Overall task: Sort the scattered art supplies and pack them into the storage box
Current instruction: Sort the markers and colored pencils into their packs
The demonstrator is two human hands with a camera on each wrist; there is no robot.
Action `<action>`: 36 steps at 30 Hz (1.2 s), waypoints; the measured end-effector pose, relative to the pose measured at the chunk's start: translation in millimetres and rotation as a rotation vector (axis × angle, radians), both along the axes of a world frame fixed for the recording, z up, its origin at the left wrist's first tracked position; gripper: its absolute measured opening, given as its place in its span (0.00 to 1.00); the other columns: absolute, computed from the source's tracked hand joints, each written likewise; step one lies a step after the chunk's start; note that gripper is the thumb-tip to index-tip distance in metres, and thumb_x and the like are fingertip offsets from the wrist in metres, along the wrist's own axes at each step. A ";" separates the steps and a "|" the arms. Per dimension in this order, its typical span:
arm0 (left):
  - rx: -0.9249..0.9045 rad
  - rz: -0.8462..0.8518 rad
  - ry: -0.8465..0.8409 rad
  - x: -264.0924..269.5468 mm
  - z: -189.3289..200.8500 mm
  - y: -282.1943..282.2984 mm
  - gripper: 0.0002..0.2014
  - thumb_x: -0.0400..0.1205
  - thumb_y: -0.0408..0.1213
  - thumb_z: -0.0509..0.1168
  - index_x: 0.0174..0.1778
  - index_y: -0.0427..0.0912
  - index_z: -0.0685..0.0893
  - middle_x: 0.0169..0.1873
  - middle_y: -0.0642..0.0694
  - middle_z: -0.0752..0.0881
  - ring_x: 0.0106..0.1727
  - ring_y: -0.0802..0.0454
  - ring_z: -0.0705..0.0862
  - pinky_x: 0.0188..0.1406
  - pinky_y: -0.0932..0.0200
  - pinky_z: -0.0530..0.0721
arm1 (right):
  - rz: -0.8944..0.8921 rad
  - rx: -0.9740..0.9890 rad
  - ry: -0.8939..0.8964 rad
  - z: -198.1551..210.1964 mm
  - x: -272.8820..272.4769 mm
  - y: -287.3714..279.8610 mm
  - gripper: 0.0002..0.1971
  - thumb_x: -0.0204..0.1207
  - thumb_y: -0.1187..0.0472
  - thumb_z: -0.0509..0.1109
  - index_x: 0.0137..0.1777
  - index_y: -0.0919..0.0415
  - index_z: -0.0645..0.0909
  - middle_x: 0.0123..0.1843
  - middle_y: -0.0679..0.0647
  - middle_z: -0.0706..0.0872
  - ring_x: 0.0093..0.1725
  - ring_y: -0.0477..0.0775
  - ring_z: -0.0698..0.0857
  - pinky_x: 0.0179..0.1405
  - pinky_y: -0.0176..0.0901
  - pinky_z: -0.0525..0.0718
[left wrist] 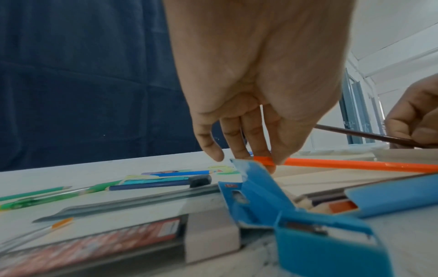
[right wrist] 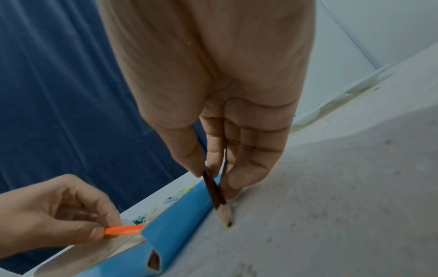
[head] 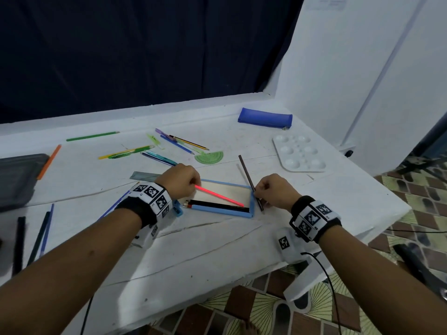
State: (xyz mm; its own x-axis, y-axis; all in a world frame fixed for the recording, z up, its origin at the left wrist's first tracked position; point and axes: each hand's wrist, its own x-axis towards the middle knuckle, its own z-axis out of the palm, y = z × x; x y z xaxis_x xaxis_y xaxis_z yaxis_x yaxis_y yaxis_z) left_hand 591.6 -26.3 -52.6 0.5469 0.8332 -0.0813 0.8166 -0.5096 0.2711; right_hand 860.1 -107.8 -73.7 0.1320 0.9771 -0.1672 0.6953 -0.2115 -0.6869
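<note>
Head view shows the blue pencil box (head: 223, 211) lying open on the white table (head: 217, 250), and everything below is placed relative to that box. The left hand (head: 180, 181) is held over the box's far left corner, its fingers curled round one end of a pink-orange pencil (head: 219, 195). That pencil's long axis runs diagonally across the pale box floor, from the far left corner towards the near right one, so it is not yet parallel to the box's long sides. A black pencil (head: 219, 206) and a reddish one beside it are already laid along the near long wall, and this line is judged to be the one to match.

The right hand (head: 273, 191) is held just outside the box's right short wall, pinching a dark brown pencil (head: 250, 182) between thumb and fingers. In the right wrist view the brown pencil (right wrist: 217, 195) is seen tilted steeply, its sharpened tip touching the table just beside the blue wall. Its long axis runs along the short wall, roughly crosswise to the box's length, so a turn of about a quarter is judged to be needed before it fits inside.

The left hand is the nearer one to a finished placement, since its pencil already lies over the box interior.

More pencils and pens (head: 154, 151) lie scattered beyond the box's far side.
</note>
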 end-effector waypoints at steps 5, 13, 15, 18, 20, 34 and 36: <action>-0.015 -0.077 0.109 21.1 -0.9 -9.4 0.07 0.76 0.35 0.69 0.43 0.48 0.92 0.39 0.53 0.90 0.43 0.53 0.87 0.50 0.54 0.86 | -0.001 -0.007 -0.008 1.9 -0.1 -2.4 0.11 0.76 0.66 0.71 0.31 0.58 0.80 0.32 0.53 0.85 0.32 0.53 0.84 0.43 0.52 0.90; -0.175 -0.078 0.011 10.9 -14.7 -2.3 0.09 0.78 0.33 0.69 0.42 0.51 0.94 0.37 0.55 0.92 0.36 0.57 0.89 0.39 0.62 0.87 | 0.013 -0.013 -0.011 5.5 -0.6 -0.4 0.05 0.76 0.66 0.72 0.39 0.64 0.83 0.35 0.58 0.87 0.34 0.56 0.87 0.40 0.51 0.90; -0.204 -0.075 0.006 6.7 -16.8 -0.4 0.11 0.78 0.32 0.69 0.42 0.52 0.93 0.37 0.53 0.92 0.37 0.55 0.90 0.37 0.64 0.85 | 0.022 0.000 0.030 9.6 -2.0 -0.9 0.04 0.75 0.67 0.73 0.48 0.61 0.82 0.36 0.60 0.88 0.33 0.56 0.87 0.37 0.49 0.89; -0.197 -0.074 0.001 1.9 -18.1 -0.8 0.13 0.78 0.28 0.68 0.46 0.50 0.93 0.44 0.51 0.92 0.43 0.54 0.89 0.41 0.62 0.86 | 0.076 0.069 0.074 20.5 -6.5 1.6 0.09 0.75 0.69 0.70 0.52 0.56 0.83 0.35 0.64 0.89 0.30 0.56 0.86 0.38 0.51 0.88; -0.127 -0.059 -0.002 -4.4 -18.7 -0.3 0.12 0.78 0.30 0.69 0.49 0.50 0.92 0.53 0.49 0.87 0.54 0.53 0.84 0.54 0.54 0.85 | 0.131 0.119 0.118 32.2 -13.2 3.8 0.11 0.79 0.72 0.63 0.50 0.62 0.87 0.37 0.64 0.90 0.32 0.55 0.86 0.40 0.50 0.89; -0.068 0.123 -0.010 -38.3 -17.8 -10.8 0.09 0.76 0.35 0.72 0.52 0.44 0.91 0.57 0.48 0.87 0.57 0.53 0.83 0.53 0.63 0.77 | 0.503 0.340 -0.153 80.0 -80.3 33.7 0.10 0.78 0.64 0.72 0.57 0.60 0.89 0.53 0.55 0.89 0.48 0.53 0.82 0.50 0.41 0.78; -0.068 0.144 0.004 -39.2 -17.9 -12.7 0.10 0.77 0.37 0.72 0.53 0.46 0.91 0.58 0.49 0.87 0.58 0.53 0.83 0.53 0.64 0.76 | 0.594 0.249 -0.300 74.6 -90.3 38.0 0.11 0.79 0.65 0.70 0.58 0.61 0.89 0.53 0.55 0.90 0.51 0.54 0.83 0.50 0.40 0.77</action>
